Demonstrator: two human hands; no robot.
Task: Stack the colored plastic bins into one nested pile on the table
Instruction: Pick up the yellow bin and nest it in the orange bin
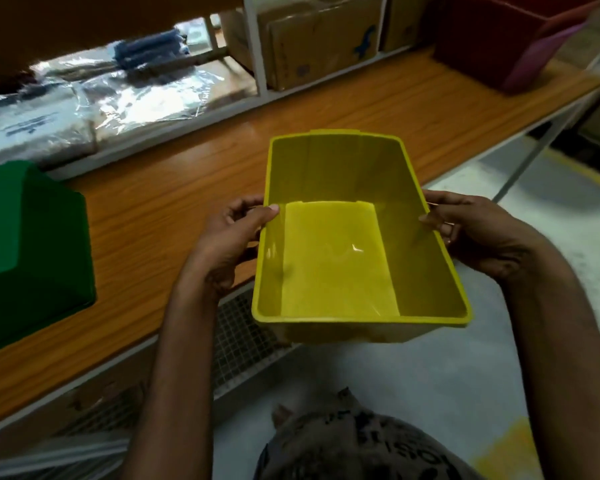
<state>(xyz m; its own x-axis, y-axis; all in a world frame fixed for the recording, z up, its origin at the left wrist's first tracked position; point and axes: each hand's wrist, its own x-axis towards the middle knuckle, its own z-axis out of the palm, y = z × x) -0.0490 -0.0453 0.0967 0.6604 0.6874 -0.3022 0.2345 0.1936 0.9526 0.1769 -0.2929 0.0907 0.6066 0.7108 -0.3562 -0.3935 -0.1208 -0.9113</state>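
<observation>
At the middle of the head view, a yellow plastic bin (340, 258) is held open side up, above the near edge of the wooden table (194, 188) and partly out over the pale floor (499, 358). It is empty, and its near end sits lower than its far end. The left hand (232, 237) grips the bin's left rim: the thumb (269, 211) lies over the rim edge and the other fingers curl under the outer wall, where they are mostly hidden. The right hand (475, 230) clasps the right rim in the same way, thumb against the inner edge and fingers wrapped around the outside. Both hands are closed on the bin about halfway along its long sides.

On the table at the left stands a green bin (32, 244), well apart from the yellow one; the frame edge cuts off its left part, and its dark surface makes its opening hard to read. At the far right, a dark red bin (492, 39) sits on the table, its top cut off by the frame, with a pink sloped face toward the table. Behind the table, shelf compartments hold cardboard boxes (312, 46) and clear plastic-wrapped packages (84, 98); print on them is too blurred to read. A wire mesh panel (239, 337) shows below the table edge, partly hidden by the left forearm. A patterned garment (361, 441) fills the bottom of the view.
</observation>
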